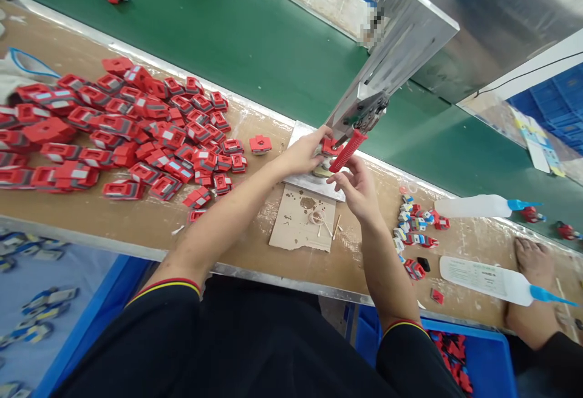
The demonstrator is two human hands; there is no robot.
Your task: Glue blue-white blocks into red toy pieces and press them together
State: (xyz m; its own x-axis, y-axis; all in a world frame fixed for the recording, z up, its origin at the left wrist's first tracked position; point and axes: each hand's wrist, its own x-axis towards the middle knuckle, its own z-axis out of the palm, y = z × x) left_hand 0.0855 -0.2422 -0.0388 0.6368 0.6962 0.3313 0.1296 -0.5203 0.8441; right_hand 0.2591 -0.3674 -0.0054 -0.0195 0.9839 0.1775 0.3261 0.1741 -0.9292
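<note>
My left hand [304, 154] reaches to the hand press [364, 112], its fingers closed at a red plastic part [328, 146] under the press head. Part of that piece is hidden by the fingers and the press. My right hand [362, 190] is just below the press's red ribbed handle [348, 152], fingers bent and apart, not wrapped around the handle. A pale round fixture [322, 171] sits between my hands on the metal base plate [298, 182]. A single red part [260, 144] lies left of the base.
A large pile of red and grey parts [150, 124] covers the bench's left. Cardboard [291, 222] with cotton swabs lies in front. Right are small assemblies [412, 225], a bottle [473, 206] and another bottle [487, 279]. A co-worker's hand [532, 258] rests beyond. A green conveyor [218, 27] runs behind.
</note>
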